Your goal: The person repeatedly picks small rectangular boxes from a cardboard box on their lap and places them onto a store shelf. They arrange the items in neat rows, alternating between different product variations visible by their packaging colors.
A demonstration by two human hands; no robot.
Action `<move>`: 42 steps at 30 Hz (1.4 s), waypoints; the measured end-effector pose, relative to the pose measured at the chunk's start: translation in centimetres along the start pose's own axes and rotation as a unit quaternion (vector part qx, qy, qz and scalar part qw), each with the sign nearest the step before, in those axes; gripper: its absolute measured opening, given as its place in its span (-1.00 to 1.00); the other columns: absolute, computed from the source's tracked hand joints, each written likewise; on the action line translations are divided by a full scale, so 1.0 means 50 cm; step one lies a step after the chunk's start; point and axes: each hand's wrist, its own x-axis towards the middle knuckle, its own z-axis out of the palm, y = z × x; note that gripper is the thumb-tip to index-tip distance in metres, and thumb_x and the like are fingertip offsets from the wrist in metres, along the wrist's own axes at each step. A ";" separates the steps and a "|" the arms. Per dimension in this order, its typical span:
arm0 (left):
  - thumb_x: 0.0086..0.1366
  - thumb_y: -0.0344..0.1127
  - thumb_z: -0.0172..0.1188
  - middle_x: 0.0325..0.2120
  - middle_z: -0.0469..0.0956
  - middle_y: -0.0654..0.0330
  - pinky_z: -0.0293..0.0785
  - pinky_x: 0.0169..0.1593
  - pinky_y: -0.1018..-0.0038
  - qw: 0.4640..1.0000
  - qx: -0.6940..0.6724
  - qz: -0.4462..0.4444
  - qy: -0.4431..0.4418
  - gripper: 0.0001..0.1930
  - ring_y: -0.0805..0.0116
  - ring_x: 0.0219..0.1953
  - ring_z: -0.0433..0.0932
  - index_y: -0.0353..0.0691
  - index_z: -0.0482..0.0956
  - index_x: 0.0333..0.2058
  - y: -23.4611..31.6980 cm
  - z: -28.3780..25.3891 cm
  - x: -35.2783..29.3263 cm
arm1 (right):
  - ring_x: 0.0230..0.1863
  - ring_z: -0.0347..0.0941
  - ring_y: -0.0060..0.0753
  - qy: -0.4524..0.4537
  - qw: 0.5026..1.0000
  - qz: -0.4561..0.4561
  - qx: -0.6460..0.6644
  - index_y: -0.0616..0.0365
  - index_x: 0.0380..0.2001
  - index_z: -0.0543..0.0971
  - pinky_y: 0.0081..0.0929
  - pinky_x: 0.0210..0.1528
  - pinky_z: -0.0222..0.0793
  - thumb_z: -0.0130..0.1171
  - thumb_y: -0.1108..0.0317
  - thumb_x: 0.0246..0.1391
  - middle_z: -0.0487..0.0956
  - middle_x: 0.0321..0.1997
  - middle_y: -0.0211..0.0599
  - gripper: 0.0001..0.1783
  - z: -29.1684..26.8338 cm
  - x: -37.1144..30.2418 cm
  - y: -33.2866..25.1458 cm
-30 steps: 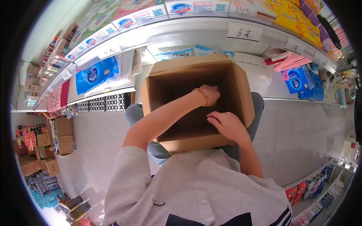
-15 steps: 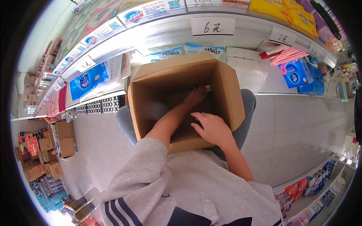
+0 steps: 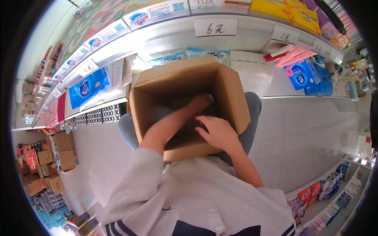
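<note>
An open cardboard box (image 3: 232, 94) stands between my knees, its flaps folded outward. My left hand (image 3: 201, 103) reaches deep into it, in shadow. A small pale object (image 3: 210, 97) shows at its fingertips, which appear closed on it; its kind is too small and dark to make out. Over the near right part of the box opening is my right hand (image 3: 217, 131), open, thumb and fingers apart, with nothing in it. A blurred pale shape (image 3: 160, 113) lies in the box's left side, partly behind my left forearm.
A white shelf (image 3: 252, 84) beyond the box holds blue tissue packs (image 3: 301, 76), pink packets (image 3: 293, 56) and a blue package (image 3: 88, 89). An upper shelf edge (image 3: 169, 33) with price cards overhangs it. Cardboard cartons (image 3: 63, 151) stand at left; stocked shelves (image 3: 315, 196) at lower right.
My left hand has risen slightly inside the box, and the small pale object has shifted with its fingertips. My right hand stays over the opening. The whole view has shifted a little.
</note>
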 end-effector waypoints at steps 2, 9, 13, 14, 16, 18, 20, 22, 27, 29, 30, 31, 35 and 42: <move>0.39 -0.19 0.10 0.08 0.52 -0.03 0.54 0.13 0.09 0.995 -0.015 0.043 -0.088 -0.71 -0.08 0.13 0.52 -0.04 0.63 0.02 0.043 -0.173 -0.044 | -0.04 0.60 -0.02 0.029 0.999 0.013 0.013 0.12 0.10 0.56 -0.18 0.04 0.51 0.20 0.28 0.23 0.66 -0.01 -0.09 -0.61 -0.011 0.000 0.000; 0.41 -0.46 0.10 -0.14 0.59 0.07 0.50 0.04 0.35 0.963 -0.248 0.094 -0.054 -0.82 0.19 -0.05 0.59 -0.15 0.53 -0.05 0.033 -0.536 -0.343 | 0.21 0.45 -0.03 0.293 0.946 -0.086 0.110 0.12 0.23 0.48 -0.17 0.27 0.38 0.37 0.42 0.05 0.51 0.23 -0.13 -0.37 -0.030 -0.015 -0.032; 0.42 -0.52 0.08 -0.11 0.52 0.17 0.46 0.02 0.47 0.875 -0.477 0.036 0.068 -0.83 0.39 -0.09 0.52 -0.20 0.49 -0.05 0.053 -0.594 -0.492 | 0.35 0.32 0.01 0.259 0.955 -0.065 0.128 0.10 0.35 0.35 -0.18 0.35 0.30 0.52 0.32 -0.09 0.37 0.39 -0.10 -0.09 -0.036 -0.021 -0.074; 0.43 -0.52 0.08 -0.12 0.51 0.18 0.47 0.00 0.48 0.839 -0.528 0.046 0.123 -0.85 0.40 -0.09 0.51 -0.21 0.49 -0.07 0.060 -0.576 -0.519 | 0.36 0.35 -0.07 0.254 0.959 -0.086 0.094 0.15 0.40 0.26 -0.25 0.38 0.28 0.60 0.42 -0.22 0.40 0.35 -0.11 0.08 -0.026 -0.017 -0.077; 0.43 -0.57 0.07 0.04 0.49 0.25 0.49 0.04 0.50 0.786 -0.584 0.080 0.186 -0.75 0.46 -0.03 0.51 -0.25 0.49 0.04 0.053 -0.537 -0.548 | 0.32 0.39 -0.10 0.259 0.955 -0.094 0.111 0.16 0.40 0.25 -0.29 0.35 0.31 0.59 0.46 -0.23 0.42 0.33 -0.11 0.09 0.002 -0.002 -0.073; 0.42 -0.57 0.09 0.13 0.47 0.18 0.50 0.06 0.50 0.754 -0.595 0.055 0.273 -0.60 0.44 -0.01 0.52 -0.22 0.39 0.21 0.077 -0.525 -0.560 | 0.25 0.46 -0.20 0.283 0.941 -0.092 0.160 0.20 0.36 0.29 -0.35 0.29 0.38 0.54 0.56 -0.22 0.47 0.26 -0.09 0.01 0.016 0.012 -0.084; 0.41 -0.47 0.17 0.25 0.42 0.02 0.48 0.13 0.45 0.661 -0.686 -0.003 0.303 -0.29 0.35 0.07 0.54 -0.18 0.07 0.45 0.098 -0.527 -0.572 | 0.24 0.46 -0.24 0.313 0.926 -0.096 0.186 0.22 0.32 0.31 -0.35 0.28 0.38 0.51 0.58 -0.19 0.48 0.23 -0.10 -0.05 0.023 0.026 -0.096; 0.40 -0.38 0.23 0.25 0.42 -0.02 0.47 0.16 0.41 0.573 -0.772 -0.007 0.275 -0.24 0.31 0.11 0.53 -0.21 0.02 0.45 0.103 -0.504 -0.567 | 0.19 0.47 -0.21 0.347 0.905 -0.086 0.233 0.20 0.23 0.38 -0.31 0.24 0.40 0.53 0.53 -0.20 0.47 0.19 -0.13 -0.14 0.035 0.043 -0.111; 0.41 -0.33 0.24 0.16 0.48 0.08 0.44 0.22 0.42 0.587 -0.767 0.001 0.258 -0.36 0.34 0.20 0.47 -0.33 0.18 0.35 0.137 -0.479 -0.542 | 0.21 0.46 -0.17 0.350 0.898 -0.067 0.259 0.21 0.24 0.39 -0.29 0.25 0.40 0.59 0.42 -0.20 0.46 0.20 -0.13 -0.12 0.066 0.065 -0.136; 0.40 -0.42 0.21 0.12 0.50 0.08 0.44 0.21 0.42 0.568 -0.769 -0.003 0.292 -0.37 0.36 0.17 0.49 -0.32 0.17 0.37 0.136 -0.488 -0.559 | 0.23 0.45 -0.11 0.326 0.915 -0.085 0.222 0.20 0.25 0.41 -0.26 0.26 0.40 0.61 0.37 -0.20 0.46 0.24 -0.12 -0.10 0.073 0.050 -0.143; 0.39 -0.46 0.19 0.11 0.51 0.08 0.44 0.20 0.43 0.558 -0.768 -0.003 0.313 -0.37 0.37 0.15 0.50 -0.31 0.16 0.37 0.133 -0.498 -0.567 | 0.24 0.44 -0.08 0.307 0.928 -0.112 0.179 0.19 0.26 0.41 -0.25 0.26 0.40 0.61 0.35 -0.20 0.45 0.26 -0.11 -0.10 0.067 0.039 -0.142; 0.38 -0.49 0.18 0.09 0.52 0.09 0.45 0.19 0.43 0.569 -0.754 -0.010 0.328 -0.36 0.38 0.13 0.50 -0.30 0.16 0.38 0.126 -0.501 -0.578 | 0.25 0.44 -0.05 0.289 0.938 -0.138 0.133 0.18 0.26 0.42 -0.24 0.26 0.40 0.62 0.34 -0.20 0.45 0.29 -0.10 -0.09 0.062 0.030 -0.140; 0.26 -0.58 0.22 -0.07 0.57 0.13 0.49 0.04 0.49 0.624 -0.649 -0.017 0.434 -0.22 0.45 -0.01 0.54 -0.20 0.13 0.42 0.103 -0.539 -0.611 | 0.31 0.41 -0.12 0.253 0.946 -0.174 0.102 0.20 0.30 0.39 -0.26 0.31 0.36 0.58 0.42 -0.17 0.41 0.36 -0.09 -0.09 0.025 0.020 -0.155; 0.23 -0.53 0.37 -0.16 0.62 0.07 0.52 -0.02 0.53 0.620 -0.578 0.063 0.527 -0.34 0.42 -0.10 0.60 -0.23 0.34 0.29 0.083 -0.696 -0.657 | 0.40 0.31 -0.07 0.339 0.897 -0.282 -0.013 0.18 0.42 0.21 -0.18 0.42 0.20 0.57 0.47 -0.21 0.32 0.44 -0.06 0.11 -0.132 0.081 -0.256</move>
